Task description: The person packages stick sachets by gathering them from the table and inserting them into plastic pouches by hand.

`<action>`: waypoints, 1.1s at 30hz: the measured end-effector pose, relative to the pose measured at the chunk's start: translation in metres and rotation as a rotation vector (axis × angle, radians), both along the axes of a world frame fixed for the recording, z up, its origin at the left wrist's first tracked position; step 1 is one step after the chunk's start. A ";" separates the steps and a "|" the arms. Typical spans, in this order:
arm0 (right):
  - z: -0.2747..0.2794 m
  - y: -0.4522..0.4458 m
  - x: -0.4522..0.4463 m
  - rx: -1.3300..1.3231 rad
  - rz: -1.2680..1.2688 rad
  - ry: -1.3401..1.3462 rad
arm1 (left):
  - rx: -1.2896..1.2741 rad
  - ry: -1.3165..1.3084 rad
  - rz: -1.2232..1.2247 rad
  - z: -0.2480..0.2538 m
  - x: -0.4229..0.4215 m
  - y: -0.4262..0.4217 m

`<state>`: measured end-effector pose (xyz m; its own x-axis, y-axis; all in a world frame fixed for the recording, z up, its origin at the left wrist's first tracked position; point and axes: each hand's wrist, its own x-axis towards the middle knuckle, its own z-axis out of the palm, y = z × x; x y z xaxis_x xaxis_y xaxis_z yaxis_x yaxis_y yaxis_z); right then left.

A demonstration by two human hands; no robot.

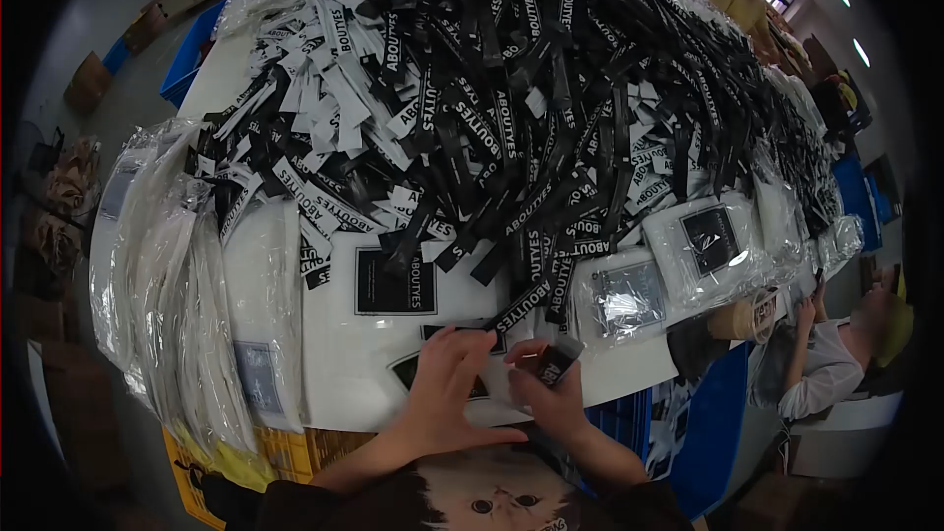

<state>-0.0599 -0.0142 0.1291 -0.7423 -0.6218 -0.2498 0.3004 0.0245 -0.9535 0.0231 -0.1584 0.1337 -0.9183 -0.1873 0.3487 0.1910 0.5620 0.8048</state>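
At the table's front edge, my left hand [447, 388] has its thumb spread from its fingers, with the fingertips by a dark label and white material. Just to its right, my right hand [551, 393] is closed around a black printed strip [558, 364] that sticks up past the fingers. Behind my hands lies a white package with a black ABOUTYES label [395, 280]. A large heap of black and white ABOUTYES strips [506, 123] covers the table beyond it. Some strips reach down close to my right hand.
Clear plastic-wrapped packages [157, 275] are stacked at the left, and more wrapped packages [624, 297] lie at the right. Yellow crates [285, 447] and a blue crate [713, 433] stand below the table edge. A person [836, 364] is at the right, another [742, 5] farther back.
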 end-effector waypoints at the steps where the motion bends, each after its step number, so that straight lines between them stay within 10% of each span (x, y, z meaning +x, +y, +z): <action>1: 0.002 0.000 0.000 -0.003 0.001 -0.009 | -0.003 -0.009 0.001 -0.004 -0.002 0.008; 11: 0.010 -0.004 -0.013 -0.757 0.039 0.005 | -0.015 -0.240 0.115 -0.015 0.021 0.021; 17: -0.008 0.004 0.024 -0.163 0.070 -0.039 | 0.027 -0.135 0.076 -0.011 0.030 0.018; 22: -0.016 0.027 0.015 -0.237 0.171 -0.084 | 0.359 -0.293 0.061 -0.018 0.036 -0.001; 27: -0.004 0.023 0.008 -0.209 -0.262 0.227 | 0.339 -0.306 0.102 -0.009 0.033 -0.007; 28: -0.009 0.027 -0.001 0.017 -0.185 0.604 | 0.332 -0.331 0.107 -0.007 0.032 -0.006; 33: -0.009 0.050 -0.020 0.311 0.368 0.370 | 0.285 -0.356 0.099 -0.005 0.028 0.006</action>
